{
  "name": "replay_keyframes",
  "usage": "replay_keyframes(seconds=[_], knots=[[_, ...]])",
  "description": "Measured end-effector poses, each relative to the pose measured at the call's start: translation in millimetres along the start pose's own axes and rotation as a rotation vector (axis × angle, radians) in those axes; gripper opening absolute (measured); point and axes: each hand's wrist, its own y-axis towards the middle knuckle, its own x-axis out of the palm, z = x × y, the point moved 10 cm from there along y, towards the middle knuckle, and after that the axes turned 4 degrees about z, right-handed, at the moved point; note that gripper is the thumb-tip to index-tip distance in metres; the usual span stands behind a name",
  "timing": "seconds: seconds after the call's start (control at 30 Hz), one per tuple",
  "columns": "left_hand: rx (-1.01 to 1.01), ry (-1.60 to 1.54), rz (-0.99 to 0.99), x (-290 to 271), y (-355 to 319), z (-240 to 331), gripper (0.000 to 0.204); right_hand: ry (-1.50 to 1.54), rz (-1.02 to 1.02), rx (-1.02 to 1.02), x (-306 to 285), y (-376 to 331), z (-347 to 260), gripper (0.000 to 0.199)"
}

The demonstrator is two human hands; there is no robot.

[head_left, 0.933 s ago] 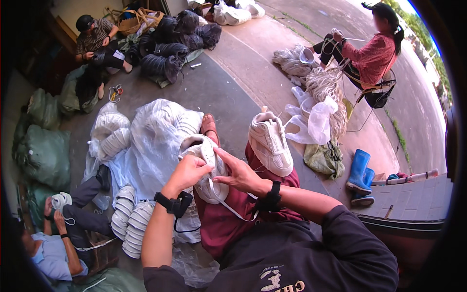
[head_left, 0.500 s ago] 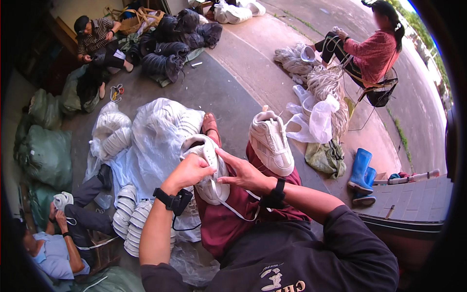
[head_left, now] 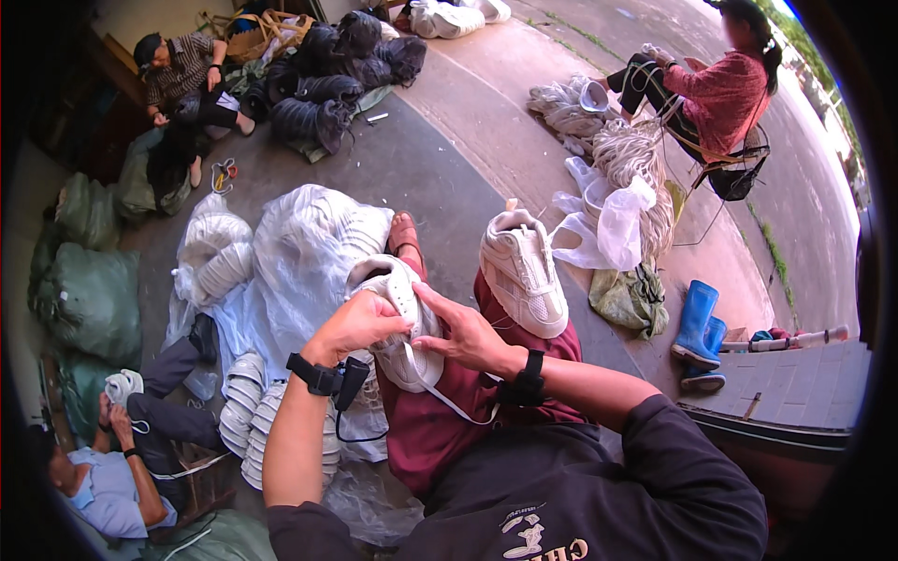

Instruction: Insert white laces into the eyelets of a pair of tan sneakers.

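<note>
A white sneaker (head_left: 382, 273) rests on my left thigh, its opening pointing away from me. My left hand (head_left: 360, 323) is closed in a pinch over the eyelets; what its fingertips hold is hidden. From the other side, my right hand (head_left: 472, 338) grips the sneaker, thumb and fingers against its side. A flat white shoelace (head_left: 456, 408) runs from the lower eyelets and hangs in a loop across my maroon trousers. Another white sneaker (head_left: 524, 271) lies on my right leg, a lace across its front.
Stacked white shoe parts (head_left: 323, 224) in clear plastic lie left of my foot. Bundled white laces (head_left: 629, 159) and a plastic bag (head_left: 625, 220) are at right, near blue boots (head_left: 697, 327). Green sacks (head_left: 94, 299) line the left; dark bundles (head_left: 323, 103) lie farther off. Several people sit around.
My left hand's fingertips have shifted slightly at the eyelets. My right hand keeps its hold, and the sneakers stay nearly where they were. The person at right has moved their hands.
</note>
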Motion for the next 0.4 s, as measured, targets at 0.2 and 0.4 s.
replay_keyframes(seconds=[0.2,0.4], knots=[[-0.037,-0.014,-0.025,-1.3,-0.2,-0.8,0.019,0.067,-0.046,-0.039,-0.6,2.1,-3.1,0.077],[-0.027,0.046,-0.018,-1.2,-5.0,2.2,0.022,0.218,-0.103,0.155,-10.6,5.4,15.3,0.07]])
